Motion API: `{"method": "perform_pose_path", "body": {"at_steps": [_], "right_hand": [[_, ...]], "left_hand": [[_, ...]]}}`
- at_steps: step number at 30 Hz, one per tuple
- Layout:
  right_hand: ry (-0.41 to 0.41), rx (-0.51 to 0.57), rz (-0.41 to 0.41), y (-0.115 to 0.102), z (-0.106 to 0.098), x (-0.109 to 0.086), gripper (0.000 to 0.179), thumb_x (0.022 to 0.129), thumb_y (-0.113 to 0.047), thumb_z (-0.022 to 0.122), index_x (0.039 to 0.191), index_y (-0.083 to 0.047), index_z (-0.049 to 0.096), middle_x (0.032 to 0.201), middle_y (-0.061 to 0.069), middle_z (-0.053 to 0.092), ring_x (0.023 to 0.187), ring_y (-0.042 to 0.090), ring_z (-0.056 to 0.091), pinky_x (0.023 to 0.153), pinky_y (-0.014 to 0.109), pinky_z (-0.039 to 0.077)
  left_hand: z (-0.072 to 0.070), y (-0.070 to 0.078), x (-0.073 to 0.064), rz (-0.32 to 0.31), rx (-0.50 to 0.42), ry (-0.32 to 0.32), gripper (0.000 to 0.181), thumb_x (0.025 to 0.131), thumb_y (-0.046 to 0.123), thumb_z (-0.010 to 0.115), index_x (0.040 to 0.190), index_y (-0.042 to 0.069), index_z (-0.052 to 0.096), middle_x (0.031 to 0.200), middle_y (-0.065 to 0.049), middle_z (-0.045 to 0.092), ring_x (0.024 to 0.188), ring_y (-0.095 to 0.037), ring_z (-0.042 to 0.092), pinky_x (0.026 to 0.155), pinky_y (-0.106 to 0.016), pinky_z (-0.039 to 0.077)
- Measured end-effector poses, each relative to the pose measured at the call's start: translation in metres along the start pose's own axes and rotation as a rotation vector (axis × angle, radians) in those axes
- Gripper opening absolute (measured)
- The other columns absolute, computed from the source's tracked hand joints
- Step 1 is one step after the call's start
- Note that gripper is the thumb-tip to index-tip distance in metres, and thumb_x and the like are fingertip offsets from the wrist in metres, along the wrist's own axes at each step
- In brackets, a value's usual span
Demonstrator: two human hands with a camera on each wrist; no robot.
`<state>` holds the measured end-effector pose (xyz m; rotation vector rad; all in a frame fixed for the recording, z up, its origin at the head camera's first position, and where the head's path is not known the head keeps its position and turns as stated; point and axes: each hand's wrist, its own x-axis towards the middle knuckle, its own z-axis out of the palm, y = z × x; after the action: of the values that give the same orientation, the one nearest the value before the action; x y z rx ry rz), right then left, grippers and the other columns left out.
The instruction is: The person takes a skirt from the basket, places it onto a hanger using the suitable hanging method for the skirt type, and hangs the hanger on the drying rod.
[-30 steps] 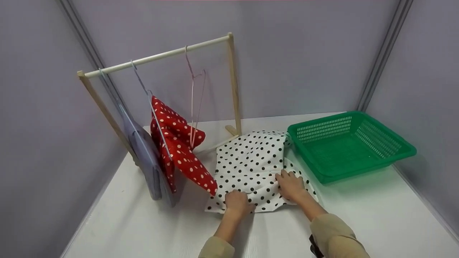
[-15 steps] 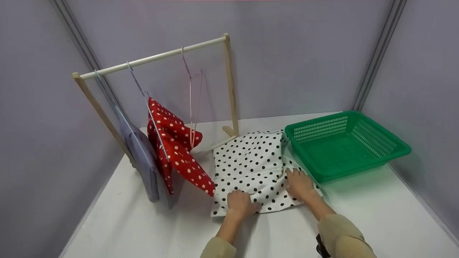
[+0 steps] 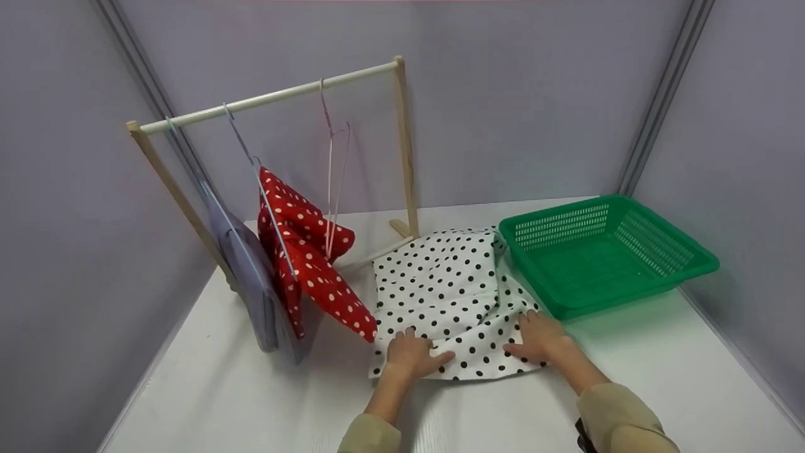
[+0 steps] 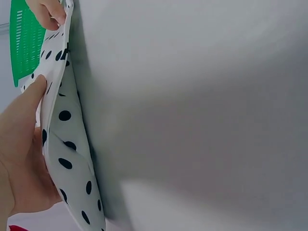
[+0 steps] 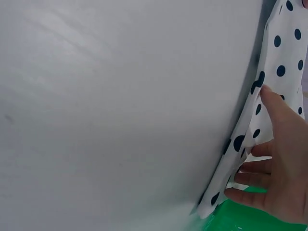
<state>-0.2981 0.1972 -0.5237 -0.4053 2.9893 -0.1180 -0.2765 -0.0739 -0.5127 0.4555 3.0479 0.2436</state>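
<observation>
A white cloth with black dots (image 3: 437,277) lies on the white table, creased in the middle and along its right side. My left hand (image 3: 407,357) rests on the near edge, left of centre, with thumb and fingers spread. Farther right, my right hand (image 3: 542,338) lies on the near right corner, its thumb pointing inward. The left wrist view has the thumb of the left hand (image 4: 21,139) on the dotted cloth (image 4: 70,149) at its folded edge. In the right wrist view, the fingers of the right hand (image 5: 284,163) are extended against the cloth (image 5: 281,62).
A green basket (image 3: 566,311) stands right of the cloth, close to its edge. On the left, a wooden rack (image 3: 407,151) carries a grey garment (image 3: 251,270), a red dotted garment (image 3: 321,277) and a bare pink hanger (image 3: 330,182). Walls enclose the table behind and at both sides.
My right hand has slid right and nearer along the cloth, and the near right part is smoother. Both hands have loosened from bunched fingers to spread ones.
</observation>
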Motion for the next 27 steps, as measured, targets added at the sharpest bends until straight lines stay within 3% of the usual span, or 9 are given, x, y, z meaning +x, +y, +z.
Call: {"method": "perform_pose_path", "body": {"at_steps": [6, 11, 16, 20, 22, 27], "right_hand": [[-0.023, -0.076, 0.075, -0.008, -0.009, -0.012, 0.079, 0.084, -0.052, 0.057, 0.121, 0.016, 0.046, 0.119, 0.032, 0.049, 0.112, 0.044, 0.047, 0.089, 0.052, 0.041], [-0.088, -0.139, 0.160, -0.016, -0.015, -0.016, 0.075, 0.084, -0.053, 0.056, 0.113, 0.017, 0.051, 0.108, 0.029, 0.053, 0.096, 0.039, 0.056, 0.078, 0.049, 0.046], [-0.178, -0.187, 0.213, -0.023, -0.022, -0.015, 0.066, 0.085, -0.056, 0.050, 0.094, 0.009, 0.062, 0.090, 0.020, 0.059, 0.074, 0.028, 0.057, 0.061, 0.043, 0.048], [-0.218, -0.192, 0.229, -0.025, -0.025, -0.011, 0.055, 0.085, -0.054, 0.052, 0.082, 0.000, 0.064, 0.077, 0.012, 0.058, 0.067, 0.024, 0.055, 0.058, 0.042, 0.048], [-0.166, -0.190, 0.215, -0.026, -0.023, -0.008, 0.052, 0.084, -0.050, 0.057, 0.086, 0.001, 0.063, 0.079, 0.013, 0.058, 0.070, 0.026, 0.056, 0.061, 0.043, 0.049], [0.069, -0.091, 0.113, -0.033, -0.010, -0.003, 0.058, 0.079, -0.031, 0.069, 0.121, 0.004, 0.052, 0.103, 0.024, 0.055, 0.091, 0.039, 0.054, 0.069, 0.049, 0.047]], "left_hand": [[0.001, 0.003, 0.002, -0.004, 0.024, 0.035, 0.062, 0.078, 0.068, 0.051, 0.091, 0.010, 0.070, 0.094, -0.016, 0.055, 0.089, -0.031, 0.053, 0.074, -0.043, 0.043], [-0.002, 0.007, 0.005, -0.007, 0.030, 0.070, 0.059, 0.078, 0.066, 0.053, 0.079, 0.008, 0.067, 0.091, -0.017, 0.056, 0.087, -0.032, 0.053, 0.070, -0.043, 0.044], [-0.001, 0.009, 0.006, -0.008, 0.033, 0.090, 0.060, 0.078, 0.065, 0.054, 0.078, 0.007, 0.067, 0.090, -0.017, 0.056, 0.085, -0.032, 0.053, 0.070, -0.043, 0.044], [0.001, 0.009, 0.006, -0.006, 0.033, 0.092, 0.061, 0.077, 0.065, 0.054, 0.078, 0.005, 0.066, 0.088, -0.017, 0.055, 0.083, -0.032, 0.053, 0.070, -0.042, 0.044], [0.003, 0.009, 0.006, -0.007, 0.033, 0.092, 0.062, 0.078, 0.065, 0.054, 0.079, 0.004, 0.066, 0.088, -0.018, 0.055, 0.083, -0.032, 0.053, 0.070, -0.043, 0.044], [0.006, 0.009, 0.006, -0.023, 0.022, 0.092, 0.064, 0.078, 0.065, 0.054, 0.082, 0.003, 0.067, 0.091, -0.020, 0.055, 0.085, -0.034, 0.054, 0.071, -0.045, 0.045]]}}
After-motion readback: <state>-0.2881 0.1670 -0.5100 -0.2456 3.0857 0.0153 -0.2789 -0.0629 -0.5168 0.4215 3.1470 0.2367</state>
